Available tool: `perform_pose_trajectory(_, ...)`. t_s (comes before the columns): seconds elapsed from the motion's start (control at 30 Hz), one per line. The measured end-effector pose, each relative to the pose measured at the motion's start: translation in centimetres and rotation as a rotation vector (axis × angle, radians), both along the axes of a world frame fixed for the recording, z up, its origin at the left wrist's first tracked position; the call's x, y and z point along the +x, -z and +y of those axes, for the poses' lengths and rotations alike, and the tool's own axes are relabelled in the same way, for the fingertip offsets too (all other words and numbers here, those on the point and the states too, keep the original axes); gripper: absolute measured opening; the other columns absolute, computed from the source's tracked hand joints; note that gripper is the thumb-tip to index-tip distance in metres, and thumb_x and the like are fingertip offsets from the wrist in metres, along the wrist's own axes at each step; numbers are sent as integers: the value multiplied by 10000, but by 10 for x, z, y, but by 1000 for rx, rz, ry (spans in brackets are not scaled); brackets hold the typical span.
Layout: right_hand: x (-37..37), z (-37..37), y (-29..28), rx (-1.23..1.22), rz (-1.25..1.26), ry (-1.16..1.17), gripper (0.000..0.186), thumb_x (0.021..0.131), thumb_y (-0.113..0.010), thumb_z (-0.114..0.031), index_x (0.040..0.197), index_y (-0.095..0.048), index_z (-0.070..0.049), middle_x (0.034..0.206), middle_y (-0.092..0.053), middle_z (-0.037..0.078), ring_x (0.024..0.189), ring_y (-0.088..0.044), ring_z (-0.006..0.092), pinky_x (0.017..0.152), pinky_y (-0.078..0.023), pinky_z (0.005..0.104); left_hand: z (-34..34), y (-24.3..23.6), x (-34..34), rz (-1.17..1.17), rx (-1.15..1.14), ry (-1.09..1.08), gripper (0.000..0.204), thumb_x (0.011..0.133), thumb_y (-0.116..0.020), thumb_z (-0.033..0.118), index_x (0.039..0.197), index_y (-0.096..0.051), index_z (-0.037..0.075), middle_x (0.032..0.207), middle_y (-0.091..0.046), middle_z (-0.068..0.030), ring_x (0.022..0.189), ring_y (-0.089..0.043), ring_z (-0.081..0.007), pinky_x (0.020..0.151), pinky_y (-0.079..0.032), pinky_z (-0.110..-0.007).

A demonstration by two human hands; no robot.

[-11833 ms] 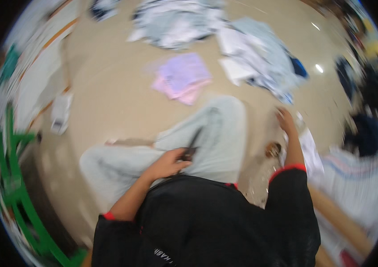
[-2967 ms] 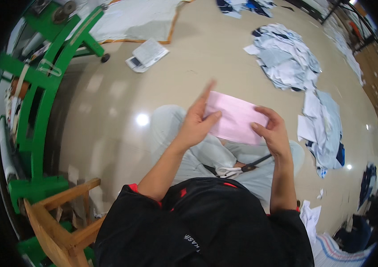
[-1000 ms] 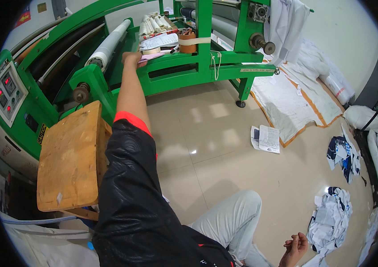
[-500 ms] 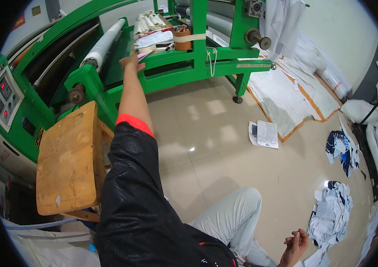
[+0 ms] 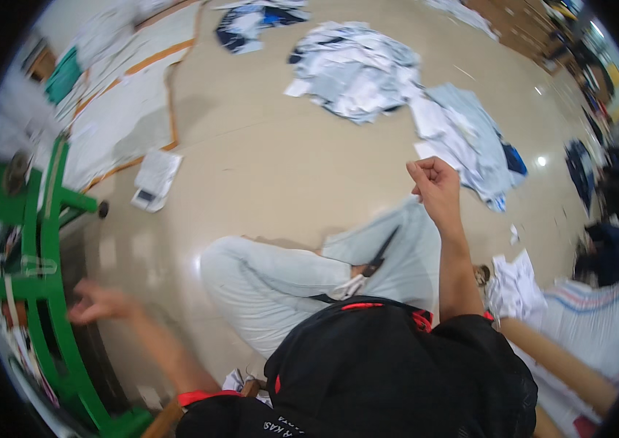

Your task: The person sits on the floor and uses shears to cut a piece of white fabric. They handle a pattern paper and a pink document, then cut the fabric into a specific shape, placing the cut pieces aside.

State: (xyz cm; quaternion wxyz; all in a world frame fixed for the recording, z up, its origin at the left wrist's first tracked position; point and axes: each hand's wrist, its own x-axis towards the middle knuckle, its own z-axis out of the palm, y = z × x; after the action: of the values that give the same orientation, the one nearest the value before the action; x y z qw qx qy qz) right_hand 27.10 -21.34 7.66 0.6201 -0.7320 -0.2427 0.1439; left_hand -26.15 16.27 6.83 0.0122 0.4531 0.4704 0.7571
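Note:
My left hand (image 5: 98, 303) is smeared by motion beside the green machine frame (image 5: 50, 306), and I cannot make out anything in it. Over my bent right knee, my right hand (image 5: 435, 182) is held up with its fingers curled in and the thumb against them. Nothing shows sticking out of that hand. My legs are folded in pale trousers (image 5: 251, 281). At my lap is a narrow dark thing (image 5: 381, 254) with a whitish part near it, too blurred to name.
Heaps of white and pale blue cloth pieces (image 5: 357, 69) lie on the tiled floor ahead. Some papers (image 5: 156, 175) lie near a white orange-edged sheet (image 5: 127, 120). A white woven sack (image 5: 601, 306) stands at the right, and cardboard boxes (image 5: 513, 25) are at the far right.
My view has swung to the right, away from the machine. My left hand has come back from the things on the machine's shelf. My right hand is now raised over my knee.

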Motion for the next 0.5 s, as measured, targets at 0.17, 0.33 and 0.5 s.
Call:
perform_pose_trajectory(0.17, 55, -95, 34, -187, -121, 319, 315, 967, -802, -257, 840, -652, -12, 631, -542, -48, 550, -412, 28, 504, -313, 264, -109, 66, 226, 1129, -739, 1273, 624, 971, -755, 262, 1491, -531, -1, 1496, -572, -235, 1412, -517, -386, 1186, -409, -449)
perform_pose_trajectory(0.33, 102, -190, 117, -396, 0, 324, 380, 914, -822, -258, 1188, -742, -7, 944, -709, 96, 750, -647, 147, 674, -526, 323, -181, 58, 291, 1342, -1195, 1688, 748, 942, -744, 370, 1519, -503, -40, 1506, -562, -293, 1414, -521, -435, 1198, -401, -455)
perform_pose_trajectory(0.5, 158, -181, 200, -591, -184, 167, 431, 907, -810, -216, 1287, -731, -30, 1148, -735, 169, 946, -725, 275, 824, -586, 401, -202, 78, 290, 1518, -979, 1644, 739, 943, -730, 409, 1473, -537, -70, 1442, -606, -305, 1362, -576, -429, 1164, -441, -453)
